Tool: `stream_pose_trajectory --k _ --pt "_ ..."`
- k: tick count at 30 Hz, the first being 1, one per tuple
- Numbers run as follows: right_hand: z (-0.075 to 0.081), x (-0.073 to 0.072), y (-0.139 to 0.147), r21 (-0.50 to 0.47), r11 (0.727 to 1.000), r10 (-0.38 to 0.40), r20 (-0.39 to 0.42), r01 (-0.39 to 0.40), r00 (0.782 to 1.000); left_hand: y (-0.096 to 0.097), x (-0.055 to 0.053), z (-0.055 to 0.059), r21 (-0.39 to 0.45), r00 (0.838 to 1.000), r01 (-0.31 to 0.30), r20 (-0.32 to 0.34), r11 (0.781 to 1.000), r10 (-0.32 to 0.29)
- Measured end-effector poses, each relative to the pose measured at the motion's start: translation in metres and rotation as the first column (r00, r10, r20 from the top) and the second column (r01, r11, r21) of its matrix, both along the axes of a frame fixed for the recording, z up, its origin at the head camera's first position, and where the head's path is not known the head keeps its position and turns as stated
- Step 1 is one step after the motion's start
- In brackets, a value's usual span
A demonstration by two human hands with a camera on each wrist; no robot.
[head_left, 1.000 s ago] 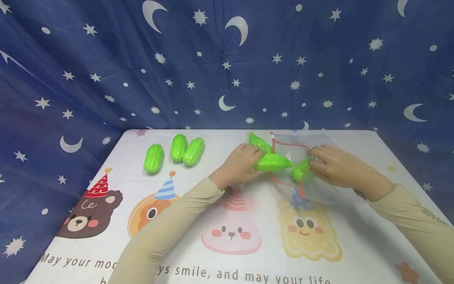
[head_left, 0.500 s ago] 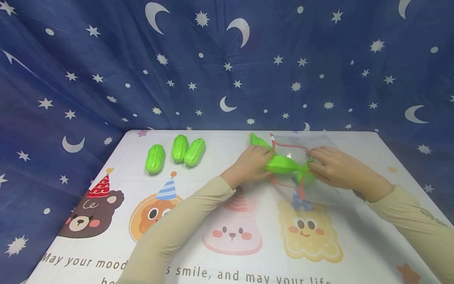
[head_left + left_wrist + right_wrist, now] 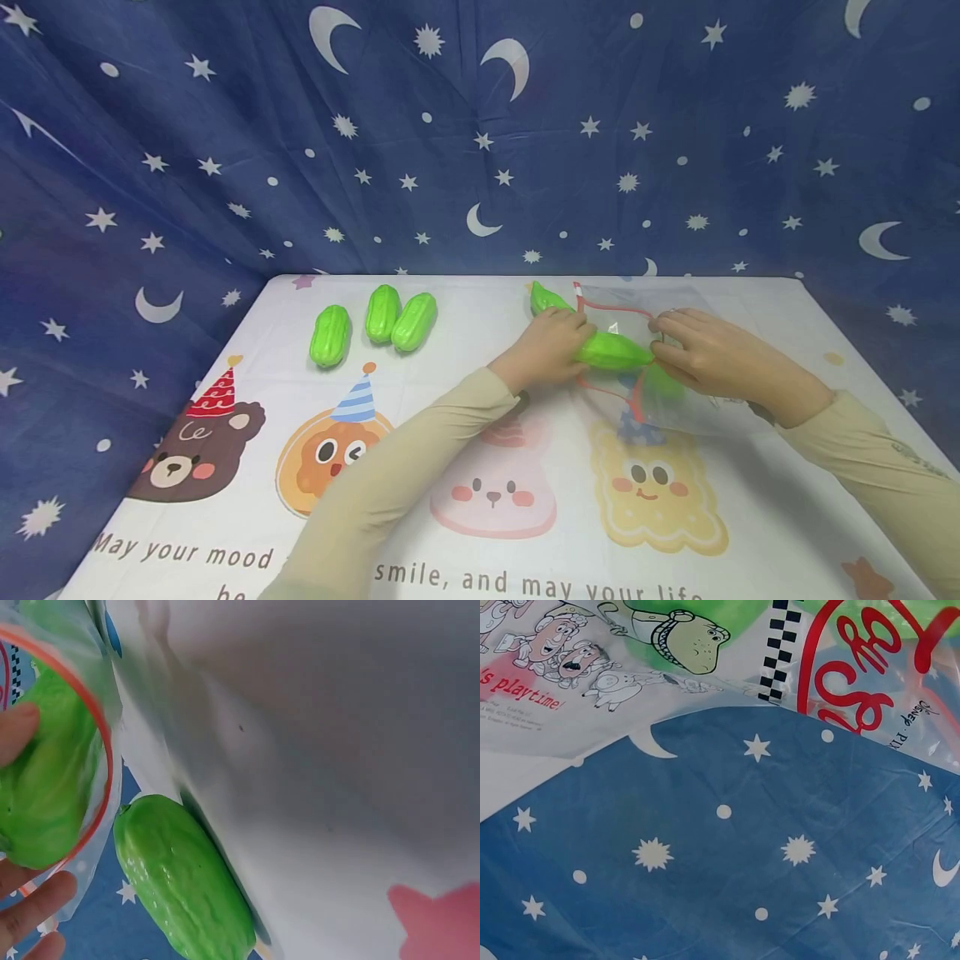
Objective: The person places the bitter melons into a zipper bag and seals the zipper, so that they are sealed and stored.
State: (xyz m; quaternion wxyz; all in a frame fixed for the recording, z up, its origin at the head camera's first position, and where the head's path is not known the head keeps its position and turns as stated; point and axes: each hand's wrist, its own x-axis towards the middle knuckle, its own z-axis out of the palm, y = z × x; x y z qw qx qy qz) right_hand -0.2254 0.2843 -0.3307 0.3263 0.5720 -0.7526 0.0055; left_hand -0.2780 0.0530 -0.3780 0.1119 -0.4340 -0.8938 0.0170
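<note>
My left hand [image 3: 547,346] grips a ridged green toy cucumber [image 3: 615,352] lying sideways, its pointed end toward the right. In the left wrist view, the thumb and fingers are around this cucumber [image 3: 52,772], which sits within the orange-red rim of a clear plastic bag [image 3: 111,761]. My right hand [image 3: 708,350] pinches the bag's edge [image 3: 615,307], holding its mouth apart. Another green shape [image 3: 663,382] shows through the bag beneath the right fingers. Behind my left hand, partly hidden, lies one more cucumber [image 3: 547,298]. Cartoon print covers the bag [image 3: 832,675] in the right wrist view.
To the left lie three green cucumbers: one apart [image 3: 330,336], and two close together, an upright one [image 3: 382,313] and a slanted one [image 3: 414,322]. The table has a white cloth [image 3: 465,383] with cartoon prints. A blue star-patterned curtain [image 3: 420,208] hangs beyond its back edge.
My left hand has moved right, carrying the cucumber further into the bag's mouth, so its tip now reaches my right fingers. The right hand has stayed nearly still on the bag.
</note>
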Motion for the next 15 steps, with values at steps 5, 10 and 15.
stream_pose_trajectory --k 5,10,15 --pt "0.001 0.0 0.0 -0.005 1.0 0.002 -0.006 -0.003 1.0 0.004 -0.002 -0.003 -0.021 1.0 0.009 -0.018 1.0 -0.01" --pt "0.002 0.0 0.002 -0.009 1.0 0.001 -0.01 -0.001 1.0 -0.001 -0.001 -0.004 -0.034 1.0 0.016 0.002 0.999 -0.016" --pt "0.003 0.0 0.004 -0.016 1.0 -0.011 -0.01 0.01 1.0 -0.01 0.0 -0.005 -0.02 0.999 0.039 0.014 0.999 -0.039"
